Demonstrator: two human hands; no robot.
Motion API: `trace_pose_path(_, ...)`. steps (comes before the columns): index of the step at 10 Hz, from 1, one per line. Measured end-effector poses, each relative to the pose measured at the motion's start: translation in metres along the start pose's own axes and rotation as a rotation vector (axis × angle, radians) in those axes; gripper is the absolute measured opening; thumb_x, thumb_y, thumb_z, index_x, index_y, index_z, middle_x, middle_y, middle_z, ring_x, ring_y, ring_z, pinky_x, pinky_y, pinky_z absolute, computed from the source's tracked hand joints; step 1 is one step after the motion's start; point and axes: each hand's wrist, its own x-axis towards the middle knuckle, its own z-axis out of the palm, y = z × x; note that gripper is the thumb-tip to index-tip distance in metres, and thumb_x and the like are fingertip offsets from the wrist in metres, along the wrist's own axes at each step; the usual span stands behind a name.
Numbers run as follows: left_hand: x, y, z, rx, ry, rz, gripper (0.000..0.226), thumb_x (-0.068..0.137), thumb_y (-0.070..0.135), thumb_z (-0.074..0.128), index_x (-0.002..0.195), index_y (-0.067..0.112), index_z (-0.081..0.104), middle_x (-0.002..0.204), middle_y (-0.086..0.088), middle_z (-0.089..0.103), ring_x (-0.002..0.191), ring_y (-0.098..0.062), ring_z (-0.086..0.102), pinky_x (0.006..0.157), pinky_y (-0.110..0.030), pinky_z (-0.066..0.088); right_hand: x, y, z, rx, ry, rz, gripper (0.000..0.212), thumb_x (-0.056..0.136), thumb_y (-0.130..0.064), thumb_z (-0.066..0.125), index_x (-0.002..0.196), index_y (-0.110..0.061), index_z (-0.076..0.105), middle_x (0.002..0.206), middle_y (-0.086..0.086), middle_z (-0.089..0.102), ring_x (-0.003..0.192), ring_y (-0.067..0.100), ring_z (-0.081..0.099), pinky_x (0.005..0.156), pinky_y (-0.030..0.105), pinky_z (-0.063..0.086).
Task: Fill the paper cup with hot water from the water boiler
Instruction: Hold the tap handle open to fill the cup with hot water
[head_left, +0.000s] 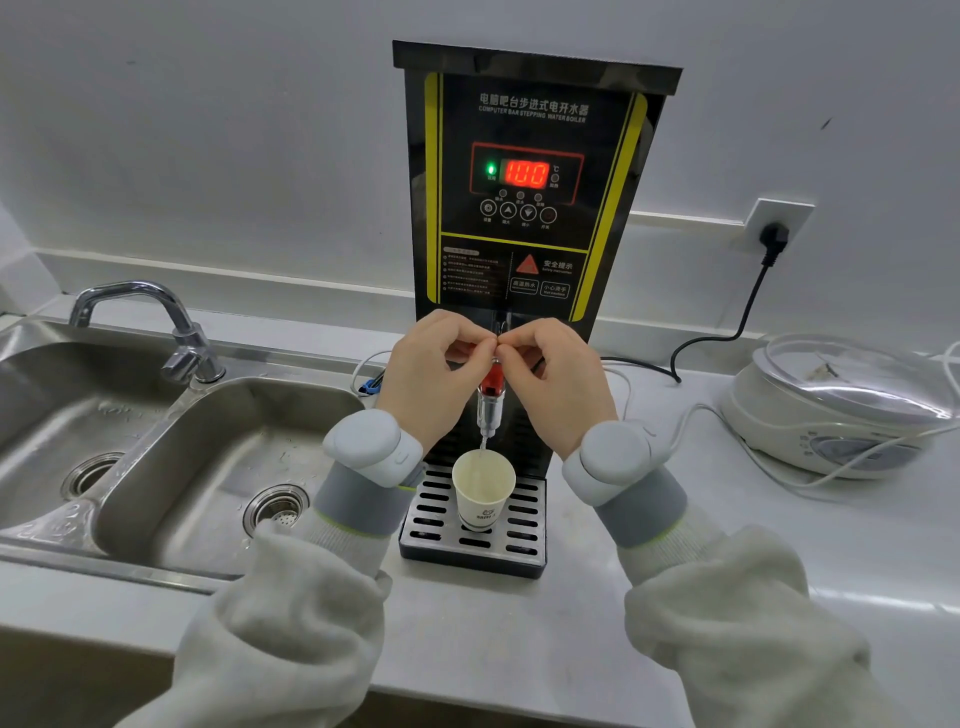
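- Far left: double steel sink (47, 358) set into the counter, chrome faucet (156, 322) arching over the divider between the two basins. Water droplets on the basin walls.
- Your left hand (436, 374) is raised in front of the boiler's lower panel, fingers curled in, thumb and forefinger pinched together at the top of the tap. A pale wrist device (371, 447) sits on that wrist above a grey cuff.
- Centre: black-and-yellow water boiler (524, 130) stands on the counter against the wall. Red display (525, 174) reads 100, green lamp lit beside it.
- The tap (491, 400), red upper part and clear lower nozzle, hangs between your two hands. Both sets of fingertips meet at its top; whether they grip a lever or just touch it is hidden by the fingers.
- Paper cup (483, 491) stands upright on the slotted drip tray (530, 525), directly under the nozzle and well below your fingers. Neither hand touches it. A thin stream runs from nozzle into the cup; the fill level is hard to read.
- Your right hand (558, 384) mirrors the left: fingers curled, tips pinched at the tap's top.
- Right: black plug (774, 240) in the wall socket, cable trailing down to the counter.
- Far right: white cooker (841, 410) with clear lid, white cords looped beside it.
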Motion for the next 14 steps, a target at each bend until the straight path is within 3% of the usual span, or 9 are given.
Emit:
trace_pose_path(7,0.0000,0.0018,-0.0005,0.007,-0.002,-0.011,0.010,0.083,0.014,0.056,0.088,0.009,0.063,0.086,-0.002,0.059,0.079,-0.012,0.057,0.075,-0.014,0.048,-0.0004,-0.0035,-0.0022,0.001,-0.012,0.003,0.011,0.086,-0.018,0.053,0.095,-0.014,0.060,0.089,-0.003,0.054,0.082,0.012,0.052,0.071,0.016,0.042)
trace_pose_path(9,0.0001,0.0010,0.0000,0.015,-0.003,-0.011,0.010,0.083,0.014,0.056,0.089,0.009,0.063,0.086,-0.002,0.058,0.077,-0.010,0.056,0.074,-0.010,0.046,0.0001,-0.0035,-0.0019,-0.001,-0.017,0.010,0.012,0.087,-0.019,0.053,0.096,-0.014,0.059,0.090,-0.004,0.054,0.084,0.012,0.053,0.075,0.021,0.046)
trace_pose_path(14,0.0001,0.0011,0.0003,0.001,0.005,-0.002,0.009,0.082,0.013,0.057,0.087,0.009,0.063,0.085,-0.001,0.058,0.075,-0.005,0.056,0.073,-0.009,0.047,-0.0001,-0.0010,-0.0004,0.007,0.000,0.003,0.011,0.086,-0.019,0.053,0.094,-0.015,0.060,0.088,-0.004,0.054,0.077,0.008,0.051,0.070,0.014,0.043)
